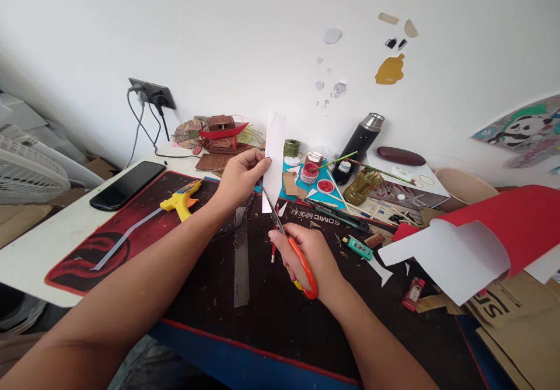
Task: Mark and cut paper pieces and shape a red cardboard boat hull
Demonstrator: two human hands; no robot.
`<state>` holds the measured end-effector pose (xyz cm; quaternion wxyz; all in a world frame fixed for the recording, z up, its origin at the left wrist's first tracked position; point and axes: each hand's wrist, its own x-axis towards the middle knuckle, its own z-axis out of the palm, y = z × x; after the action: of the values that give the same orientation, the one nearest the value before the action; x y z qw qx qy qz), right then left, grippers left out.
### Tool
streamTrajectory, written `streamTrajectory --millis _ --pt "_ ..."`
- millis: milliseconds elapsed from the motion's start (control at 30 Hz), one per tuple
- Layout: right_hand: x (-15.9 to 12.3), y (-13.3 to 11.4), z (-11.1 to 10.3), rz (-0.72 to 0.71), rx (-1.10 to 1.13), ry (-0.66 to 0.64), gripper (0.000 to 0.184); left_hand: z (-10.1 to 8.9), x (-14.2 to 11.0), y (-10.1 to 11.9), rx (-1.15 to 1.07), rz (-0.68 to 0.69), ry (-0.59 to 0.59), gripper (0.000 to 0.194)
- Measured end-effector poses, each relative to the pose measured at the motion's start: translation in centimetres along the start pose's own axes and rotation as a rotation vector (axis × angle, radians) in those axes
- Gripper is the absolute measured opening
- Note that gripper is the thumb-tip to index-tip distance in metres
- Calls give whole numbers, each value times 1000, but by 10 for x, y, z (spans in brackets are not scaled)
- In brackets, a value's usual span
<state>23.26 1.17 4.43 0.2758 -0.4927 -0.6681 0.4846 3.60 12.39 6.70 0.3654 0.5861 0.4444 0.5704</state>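
A narrow strip of white paper [273, 156] stands upright above the desk mat, pinched at its left edge by my left hand [242, 177]. My right hand [310, 258] is closed around the orange-handled scissors [305, 264]. Their blades point up and to the left and meet the lower part of the strip, close below my left fingers. Whether the blades have cut into the paper I cannot tell. Under the scissors a red pencil [273, 253] lies partly hidden. A clear ruler-like strip [241, 267] rests on the mat between my arms.
To the left are a yellow glue gun [181, 200] and a black phone [129, 185]. Red paint pots [310, 172], a black thermos [361, 139] and a utility knife [339, 215] stand or lie behind my hands. Rolled red paper [494, 220], lighters [359, 248] and cardboard [516, 326] are at right.
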Motion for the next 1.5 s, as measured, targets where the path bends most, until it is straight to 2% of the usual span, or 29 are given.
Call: streamTrajectory --millis 233,400,500,667,800,1100,1267,1500 --pt "-1 -2 2 6 -23 -9 52 -3 2 -3 40 12 -5 30" --pt "2 2 4 -31 -76 -38 50 -15 15 -12 -74 -26 100 29" --pt "2 2 3 -50 -29 -6 48 -19 19 -16 -66 -32 124 30" --pt "3 -1 -4 -33 236 169 46 -15 16 -16 -67 -52 75 33" --pt "5 -1 -9 -18 346 239 53 -13 15 -16 -88 -73 52 36" --pt "11 6 -8 -9 404 259 52 -9 6 -3 -108 -115 -68 45" --pt "16 9 -11 5 440 295 51 -4 0 6 -121 -143 -183 48" --pt "18 8 -11 2 446 291 47 5 -7 8 -91 -168 -292 49"
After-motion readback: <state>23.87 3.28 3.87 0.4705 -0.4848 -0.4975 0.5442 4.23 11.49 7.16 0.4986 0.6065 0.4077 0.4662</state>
